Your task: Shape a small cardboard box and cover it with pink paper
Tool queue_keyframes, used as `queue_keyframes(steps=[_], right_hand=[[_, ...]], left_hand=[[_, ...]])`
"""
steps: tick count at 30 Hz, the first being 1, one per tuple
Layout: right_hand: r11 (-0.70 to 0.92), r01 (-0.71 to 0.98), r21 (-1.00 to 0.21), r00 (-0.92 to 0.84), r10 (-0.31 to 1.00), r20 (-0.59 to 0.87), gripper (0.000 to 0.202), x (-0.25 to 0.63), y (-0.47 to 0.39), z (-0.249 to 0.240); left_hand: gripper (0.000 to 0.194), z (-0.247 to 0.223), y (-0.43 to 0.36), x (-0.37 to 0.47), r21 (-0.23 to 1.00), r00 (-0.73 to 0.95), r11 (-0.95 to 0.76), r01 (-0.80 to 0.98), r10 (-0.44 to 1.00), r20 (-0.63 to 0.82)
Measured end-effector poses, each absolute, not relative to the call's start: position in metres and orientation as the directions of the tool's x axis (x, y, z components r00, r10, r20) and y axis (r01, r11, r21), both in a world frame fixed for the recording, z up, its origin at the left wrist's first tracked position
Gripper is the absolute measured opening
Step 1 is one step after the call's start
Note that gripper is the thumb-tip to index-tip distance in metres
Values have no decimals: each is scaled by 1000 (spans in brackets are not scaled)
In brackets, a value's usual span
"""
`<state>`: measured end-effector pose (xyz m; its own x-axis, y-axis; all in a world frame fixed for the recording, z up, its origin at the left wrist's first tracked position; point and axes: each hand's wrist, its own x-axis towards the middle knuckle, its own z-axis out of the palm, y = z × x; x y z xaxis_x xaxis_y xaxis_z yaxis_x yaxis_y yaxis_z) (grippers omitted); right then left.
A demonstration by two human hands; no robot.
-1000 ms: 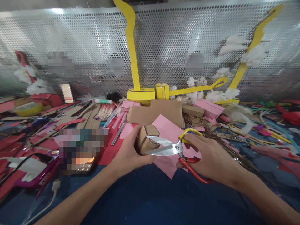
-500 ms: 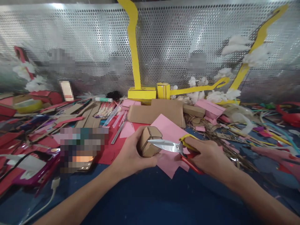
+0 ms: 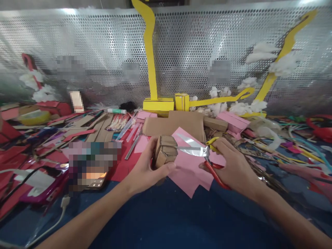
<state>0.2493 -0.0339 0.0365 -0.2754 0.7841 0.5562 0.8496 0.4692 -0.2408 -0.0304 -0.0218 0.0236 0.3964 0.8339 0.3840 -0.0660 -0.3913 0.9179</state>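
Note:
My left hand [image 3: 147,169] is wrapped round a small brown cardboard box [image 3: 166,151] with several flat sides, held above the table. In my right hand [image 3: 228,159] is a pair of scissors [image 3: 193,149] with one yellow and one red handle loop. The blades are spread apart and point left; the lower tip is at the right side of the box, but whether it touches I cannot tell. Beneath both hands lies a pink paper sheet [image 3: 189,180], with a red sheet [image 3: 120,169] to its left.
A brown cardboard sheet [image 3: 178,124] lies behind the box, before a yellow paper figure [image 3: 158,104] at the perforated metal panel [image 3: 186,45]. On the left are a phone [image 3: 97,183], a white cable [image 3: 63,207] and paper scraps; dry twigs and pink pieces lie right.
The scissor blades, closed together earlier, have spread apart. My left hand has turned the cardboard box and raised it slightly. The view has shifted a little.

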Motion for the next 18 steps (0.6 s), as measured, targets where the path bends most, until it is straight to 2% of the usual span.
queue_keyframes(steps=[4, 9, 12, 15, 18], right_hand=[[415, 871, -263, -205, 794, 573, 32, 253, -21, 21], [358, 905, -229, -207, 841, 499, 27, 268, -1, -2], [457, 883, -110, -363, 811, 460, 21, 276, 4, -10], [552, 834, -22, -496, 766, 409, 20, 278, 3, -9], [534, 839, -102, -455, 793, 406, 21, 273, -3, -3]], left_hand=[[48, 24, -22, -29, 946, 310, -314, -85, 893, 325], [60, 32, -25, -25, 989, 305, 47, -139, 952, -2], [67, 30, -22, -25, 936, 342, 290, -201, 916, -210], [72, 26, -18, -27, 845, 378, 456, -280, 861, -340], [74, 24, -16, -28, 801, 377, 512, -311, 840, -391]])
